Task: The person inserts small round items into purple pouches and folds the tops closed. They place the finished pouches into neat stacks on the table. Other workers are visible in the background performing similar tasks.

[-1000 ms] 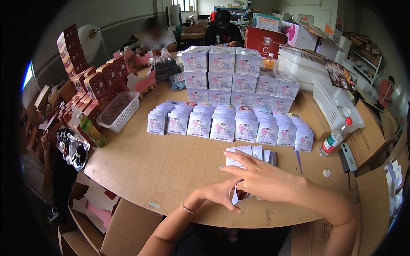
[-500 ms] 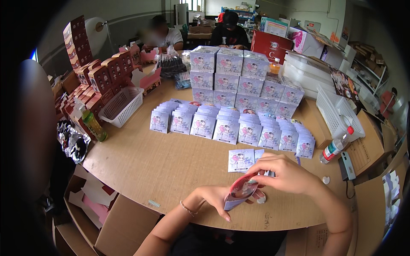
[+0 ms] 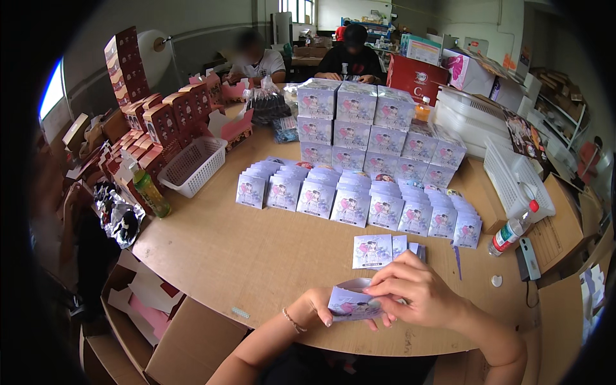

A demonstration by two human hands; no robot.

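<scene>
In front of the boxes [image 3: 352, 136], left hand [image 3: 317, 303] and right hand [image 3: 422, 292] fingers are pinching a lilac packet [image 3: 348, 308], its red disc now apparently inside.

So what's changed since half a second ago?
The red-rimmed disc that stuck out of the lavender packet no longer shows, apparently inside; the right hand has moved down to the packet's edge. The left hand still holds it; packet rows and stacked boxes unmoved.

A green bottle [image 3: 152, 192] stands beside a white basket [image 3: 206, 172]
</scene>
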